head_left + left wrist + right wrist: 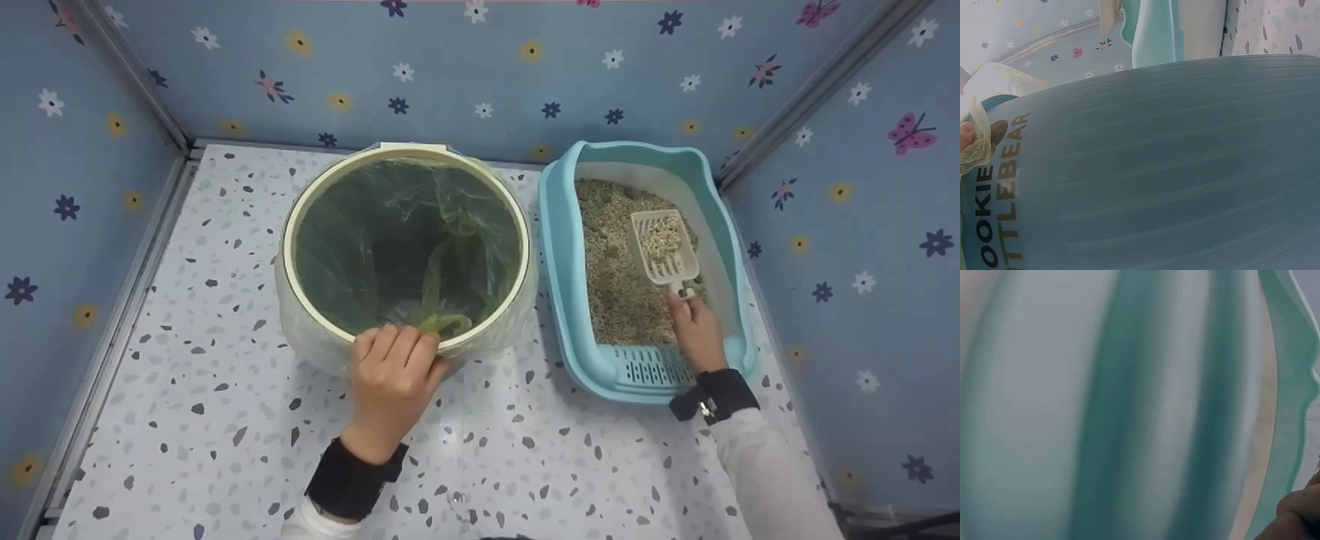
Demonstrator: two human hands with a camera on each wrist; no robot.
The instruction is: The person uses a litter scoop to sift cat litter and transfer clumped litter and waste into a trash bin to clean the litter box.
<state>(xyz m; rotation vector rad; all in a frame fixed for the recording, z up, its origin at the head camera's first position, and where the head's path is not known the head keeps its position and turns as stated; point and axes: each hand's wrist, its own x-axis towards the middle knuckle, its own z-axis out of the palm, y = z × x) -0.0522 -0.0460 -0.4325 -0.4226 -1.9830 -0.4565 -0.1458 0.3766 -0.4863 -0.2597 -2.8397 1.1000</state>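
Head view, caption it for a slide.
Left hand grips a bin rim; right hand holds a scoop of litter at a blue litter box.

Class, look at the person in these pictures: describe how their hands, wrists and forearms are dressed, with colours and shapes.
The left hand and right hand wear no gloves. Each wrist has a wide black band; the right band carries a small shiny piece, and the left band has a projecting side tab. The left sleeve and right sleeve look plain white.
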